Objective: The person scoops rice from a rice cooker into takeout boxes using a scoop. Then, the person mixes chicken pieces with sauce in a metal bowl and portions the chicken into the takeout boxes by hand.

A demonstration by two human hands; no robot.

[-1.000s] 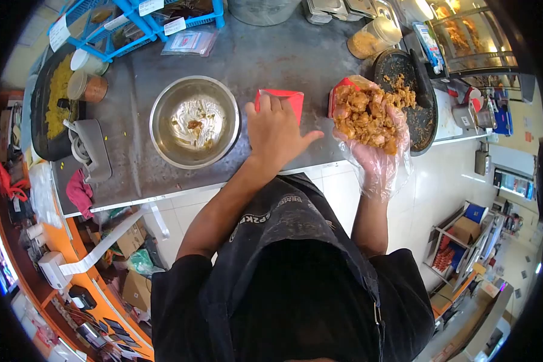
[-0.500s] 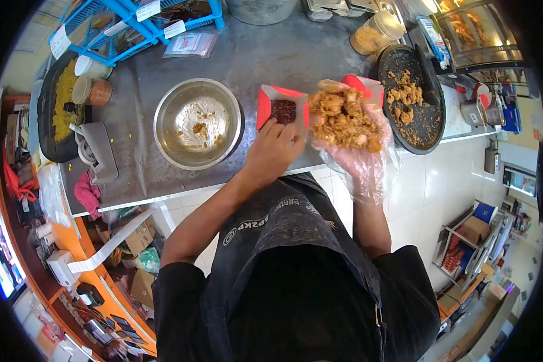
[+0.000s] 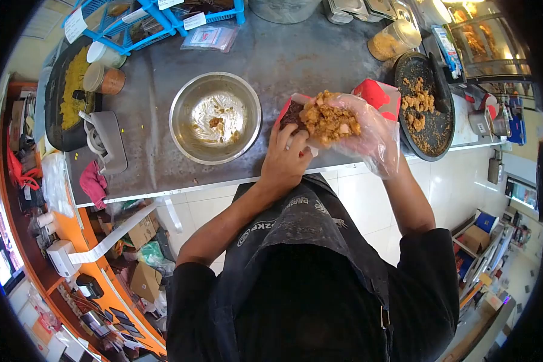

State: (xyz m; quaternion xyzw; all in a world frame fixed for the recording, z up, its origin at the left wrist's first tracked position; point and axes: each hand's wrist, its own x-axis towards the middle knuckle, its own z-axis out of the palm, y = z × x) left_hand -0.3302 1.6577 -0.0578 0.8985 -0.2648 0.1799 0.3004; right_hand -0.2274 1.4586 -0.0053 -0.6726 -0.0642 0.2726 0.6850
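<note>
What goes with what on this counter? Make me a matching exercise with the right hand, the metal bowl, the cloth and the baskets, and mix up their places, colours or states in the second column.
Column one
1. Right hand
2. Metal bowl
3. Cloth
4. Baskets

Column two
A. Dark pink, at the counter's near edge
B. Blue, with white labels
C. Round and shiny, smeared inside
D. In a clear plastic glove, holding coated brown pieces

Right pairs: 1-D, 2-C, 3-A, 4-B
</note>
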